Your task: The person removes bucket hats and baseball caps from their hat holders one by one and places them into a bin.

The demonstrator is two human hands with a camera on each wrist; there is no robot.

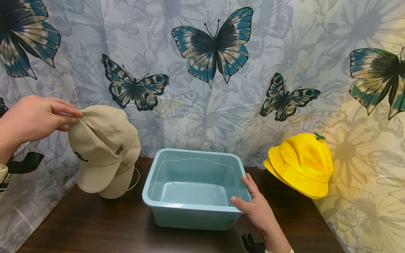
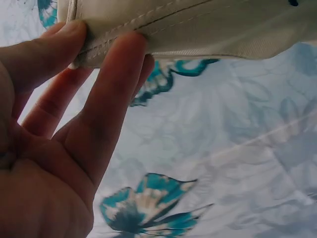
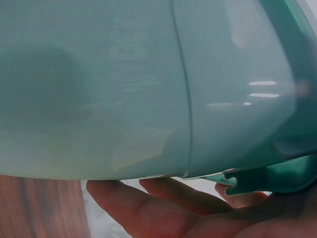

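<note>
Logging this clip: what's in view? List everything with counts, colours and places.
Bin: one, light blue, centre of the table
Caps: apparently two, beige, overlapping, left of the bin
Thin loop: one, pale, beside the caps
Bucket hat: one, yellow, right of the bin
Sprout: one, green, atop the bucket hat
Table: one, dark brown, under the bin
Butterfly-print backdrop: grey-blue, yellowish at right, behind everything
Wrist devices: two, black, at the wrists
Left hand: one, bare, pinching the caps' upper part
Right hand: one, bare, gripping the bin's rim

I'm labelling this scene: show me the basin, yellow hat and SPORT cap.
Basin (image 1: 197, 218), head view, front outer wall.
Yellow hat (image 1: 301, 160), head view, crown.
SPORT cap (image 1: 100, 147), head view, crown.
</note>
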